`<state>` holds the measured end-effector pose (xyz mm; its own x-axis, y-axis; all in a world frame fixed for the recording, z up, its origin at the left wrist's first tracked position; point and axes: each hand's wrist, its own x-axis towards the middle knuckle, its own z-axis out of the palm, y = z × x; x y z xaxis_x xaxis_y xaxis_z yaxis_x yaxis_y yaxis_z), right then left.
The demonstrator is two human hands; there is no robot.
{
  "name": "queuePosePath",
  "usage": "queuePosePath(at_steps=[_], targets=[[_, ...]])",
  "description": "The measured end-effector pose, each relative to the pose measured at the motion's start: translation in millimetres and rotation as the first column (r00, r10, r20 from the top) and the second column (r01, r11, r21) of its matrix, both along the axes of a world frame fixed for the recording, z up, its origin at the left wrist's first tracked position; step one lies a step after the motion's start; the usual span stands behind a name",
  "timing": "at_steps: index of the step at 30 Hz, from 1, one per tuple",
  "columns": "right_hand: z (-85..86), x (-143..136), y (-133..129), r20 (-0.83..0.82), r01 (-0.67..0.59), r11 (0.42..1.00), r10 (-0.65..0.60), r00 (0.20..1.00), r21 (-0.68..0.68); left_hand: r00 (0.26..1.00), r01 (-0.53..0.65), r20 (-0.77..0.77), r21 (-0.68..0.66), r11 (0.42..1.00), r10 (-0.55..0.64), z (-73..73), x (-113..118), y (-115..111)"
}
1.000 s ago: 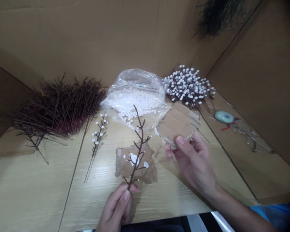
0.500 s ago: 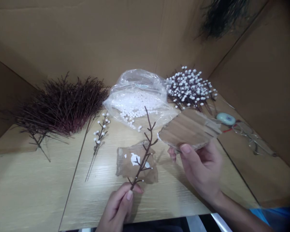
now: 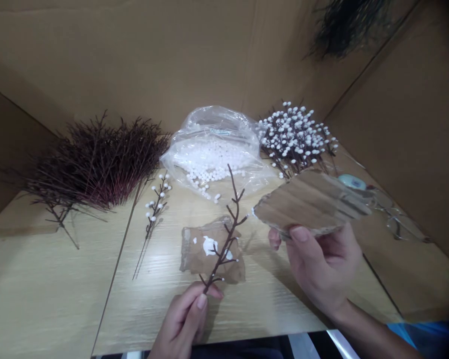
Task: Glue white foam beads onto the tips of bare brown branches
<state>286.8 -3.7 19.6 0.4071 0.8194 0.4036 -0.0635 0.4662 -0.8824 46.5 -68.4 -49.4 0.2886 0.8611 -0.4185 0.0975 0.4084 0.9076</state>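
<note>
Between thumb and fingers, my left hand (image 3: 187, 316) pinches the lower end of a brown artificial twig (image 3: 224, 242), which tilts up to the right. Small white dabs show on some of its side tips. My right hand (image 3: 318, 264) grips a torn piece of cardboard (image 3: 307, 202), thumb on top. White stuff sits on that piece's left corner, close to a tip of the twig; whether they touch I cannot tell. Behind the twig, a smaller cardboard scrap (image 3: 194, 262) with white glue-like smears lies on the table.
A clear plastic bag (image 3: 213, 119) spills white beads. Bare twigs (image 3: 97, 164) are heaped at left. One beaded twig (image 3: 155, 209) lies nearer. Finished-looking white-berry twigs (image 3: 295, 134) are piled back right, with a pale green oval object (image 3: 351, 181) and glasses (image 3: 400, 222) beside. Cardboard walls (image 3: 172, 60) surround the table.
My right hand has moved a little to the right with the cardboard piece, which covers more of the pale green object's surroundings. The twig in my left hand has shifted slightly right.
</note>
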Motion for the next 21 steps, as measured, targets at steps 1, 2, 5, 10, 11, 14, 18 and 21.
queuePosePath(at_steps=[1,2,5,10,11,14,18,21], targets=[[-0.1,0.2,0.1,0.013,0.000,1.000,0.000,1.000,-0.009,1.000,0.008,0.023,-0.025,1.000,-0.008,-0.3,0.0,0.0],[-0.1,0.4,0.1,0.029,0.001,1.000,0.000,1.000,-0.024,0.999,0.014,0.045,-0.047,0.999,-0.012,-0.7,-0.1,0.1],[0.2,0.5,-0.4,0.060,0.016,0.998,-0.013,0.998,-0.053,0.999,0.003,0.047,-0.056,0.998,0.000,-1.7,-0.6,0.8],[0.2,1.0,-2.2,0.052,0.022,0.999,-0.020,0.998,-0.029,0.999,-0.004,0.052,-0.056,0.998,0.007,-1.7,-1.0,0.2],[0.2,1.1,-2.2,0.064,0.015,0.999,-0.012,0.998,-0.040,0.998,-0.008,0.063,-0.064,0.998,0.012,-2.1,-0.9,-0.4],[0.9,1.3,-1.6,0.083,0.015,0.998,-0.010,0.996,-0.057,0.997,-0.018,0.080,-0.071,0.997,0.023,-3.9,-0.8,-1.6],[1.6,1.5,-0.5,0.079,0.054,0.998,-0.051,0.996,-0.039,0.995,0.004,0.096,-0.059,0.998,0.002,-5.8,-1.8,-1.1],[1.0,2.0,-0.6,0.090,0.028,0.998,-0.023,0.996,-0.051,0.996,-0.004,0.091,-0.067,0.998,0.010,-5.5,-3.2,-0.3]])
